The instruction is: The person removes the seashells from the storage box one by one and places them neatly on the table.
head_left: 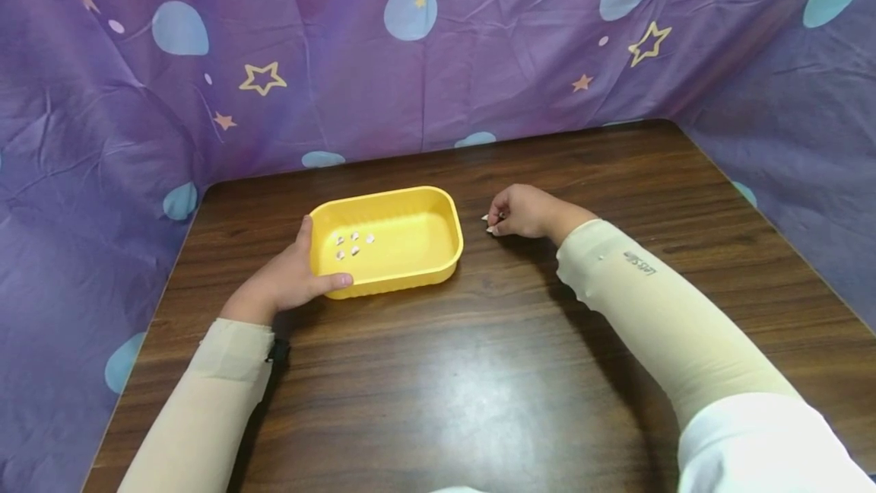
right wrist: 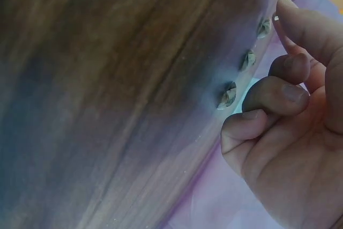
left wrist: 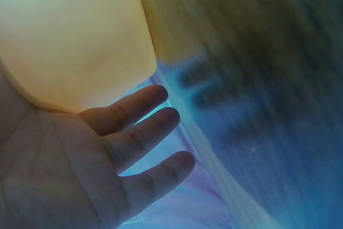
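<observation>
My left hand (head_left: 290, 276) holds the left end of a yellow plastic tray (head_left: 411, 280), thumb over its front rim. In the left wrist view, three fingers (left wrist: 153, 181) stretch out beyond the tray's corner. Several small whitish pieces with dark marks (head_left: 355, 236) lie in the tray's left half. Right of the tray, my right hand (head_left: 525, 211) is low over the table, thumb and index finger pinching a small white piece (right wrist: 276, 18), mostly hidden by the fingertips. Three small shell-like pieces (right wrist: 228, 96) show beside the fingers in the right wrist view.
The brown wood-grain table (head_left: 383, 394) reaches back to a purple curtain (head_left: 356, 59) with stars and blue spots. The curtain also hangs along the left and right sides. A bright light reflection lies on the table's front middle.
</observation>
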{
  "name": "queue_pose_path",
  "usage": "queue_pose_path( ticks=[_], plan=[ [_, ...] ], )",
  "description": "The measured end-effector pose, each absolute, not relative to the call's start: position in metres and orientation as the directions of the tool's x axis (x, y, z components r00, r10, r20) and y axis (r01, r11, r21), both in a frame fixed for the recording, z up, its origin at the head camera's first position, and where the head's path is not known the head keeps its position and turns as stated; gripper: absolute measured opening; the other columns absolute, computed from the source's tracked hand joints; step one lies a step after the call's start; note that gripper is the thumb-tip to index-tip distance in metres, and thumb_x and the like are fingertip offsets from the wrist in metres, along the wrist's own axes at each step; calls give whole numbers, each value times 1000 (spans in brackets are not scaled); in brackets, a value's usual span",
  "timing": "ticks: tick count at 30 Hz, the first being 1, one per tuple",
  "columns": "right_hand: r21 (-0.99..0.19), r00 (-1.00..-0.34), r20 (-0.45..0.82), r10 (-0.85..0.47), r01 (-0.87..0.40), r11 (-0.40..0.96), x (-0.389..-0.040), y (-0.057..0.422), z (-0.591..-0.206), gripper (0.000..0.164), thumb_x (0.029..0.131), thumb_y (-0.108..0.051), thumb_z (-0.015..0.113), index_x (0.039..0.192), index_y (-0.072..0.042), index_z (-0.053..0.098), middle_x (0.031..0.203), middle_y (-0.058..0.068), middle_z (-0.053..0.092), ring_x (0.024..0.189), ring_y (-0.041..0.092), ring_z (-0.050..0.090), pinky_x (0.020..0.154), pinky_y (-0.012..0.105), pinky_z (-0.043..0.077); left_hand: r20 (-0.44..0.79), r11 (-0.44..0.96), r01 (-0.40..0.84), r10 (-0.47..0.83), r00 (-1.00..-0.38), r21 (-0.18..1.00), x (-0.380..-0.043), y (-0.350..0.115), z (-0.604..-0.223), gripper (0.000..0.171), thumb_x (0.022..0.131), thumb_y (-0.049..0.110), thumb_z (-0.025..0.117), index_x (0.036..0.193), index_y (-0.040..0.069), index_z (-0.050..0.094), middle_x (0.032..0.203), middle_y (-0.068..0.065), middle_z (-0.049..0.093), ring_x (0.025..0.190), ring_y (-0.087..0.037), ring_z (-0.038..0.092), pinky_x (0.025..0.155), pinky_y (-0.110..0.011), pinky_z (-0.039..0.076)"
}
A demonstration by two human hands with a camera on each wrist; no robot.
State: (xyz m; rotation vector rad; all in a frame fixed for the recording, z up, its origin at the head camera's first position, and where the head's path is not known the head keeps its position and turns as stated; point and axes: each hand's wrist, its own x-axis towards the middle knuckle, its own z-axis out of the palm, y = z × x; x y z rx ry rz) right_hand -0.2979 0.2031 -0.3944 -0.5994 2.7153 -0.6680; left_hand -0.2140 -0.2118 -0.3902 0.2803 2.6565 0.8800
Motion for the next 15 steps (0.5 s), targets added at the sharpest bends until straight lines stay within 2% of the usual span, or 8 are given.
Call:
queue_pose_path(
  ticks=[5, 10, 15],
  plan=[
    [-469, -874, -169, -455, -335, 817, -298, 202, -396, 7, 90, -12, 81, 88, -9, 75, 86, 2, 73, 79, 19, 57, 80, 36, 46, -240, 791, 87, 286, -928, 606, -216, -213, -392, 139, 85, 59, 80, 165, 6, -20, 143, -27, 49, 119, -37, 53, 110, -58, 40],
    [-466, -881, -190, -434, -308, 829, -299, 203, -396, 6, 90, -12, 81, 90, -9, 76, 90, 1, 74, 83, 20, 59, 85, 39, 47, -247, 794, 80, 281, -927, 602, -216, -213, -393, 140, 85, 60, 80, 165, 6, -21, 145, -28, 47, 119, -38, 52, 110, -58, 40],
    [-471, -890, -193, -412, -285, 835, -300, 205, -395, 5, 88, -11, 81, 91, -9, 77, 86, 0, 72, 85, 21, 60, 88, 41, 48, -242, 794, 84, 282, -928, 602, -217, -214, -394, 140, 85, 60, 81, 165, 6, -20, 144, -28, 48, 119, -38, 53, 110, -58, 40]
  ],
)
